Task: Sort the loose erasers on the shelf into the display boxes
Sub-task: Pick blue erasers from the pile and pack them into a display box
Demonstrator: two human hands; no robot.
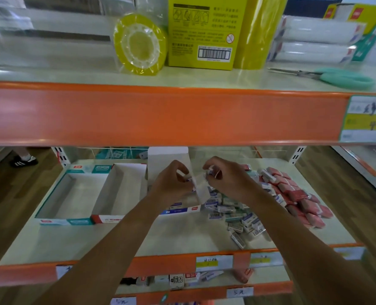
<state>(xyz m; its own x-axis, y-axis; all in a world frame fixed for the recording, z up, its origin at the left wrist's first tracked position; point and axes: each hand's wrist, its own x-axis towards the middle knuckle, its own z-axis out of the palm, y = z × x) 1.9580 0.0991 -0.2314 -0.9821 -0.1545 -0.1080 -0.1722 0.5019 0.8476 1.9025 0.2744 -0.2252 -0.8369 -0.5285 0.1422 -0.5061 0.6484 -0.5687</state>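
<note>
My left hand (173, 181) and my right hand (224, 177) meet over the blue-fronted display box (182, 210) on the middle shelf, each pinching small wrapped erasers. The box's white flap (168, 159) stands upright behind my hands. A teal-fronted box (59, 221) and a red-fronted box (107, 217) stand to the left. Neither shows any erasers inside. A heap of blue-and-white erasers (237, 219) lies right of the blue box. Pink erasers (297, 194) are piled further right.
The orange lip of the upper shelf (160, 115) hangs just above my hands. On it sit yellow tape (139, 44), a yellow carton (204, 31) and teal scissors (336, 77). A lower shelf holds more stationery (178, 280). A person's shoe (23, 160) shows at the left.
</note>
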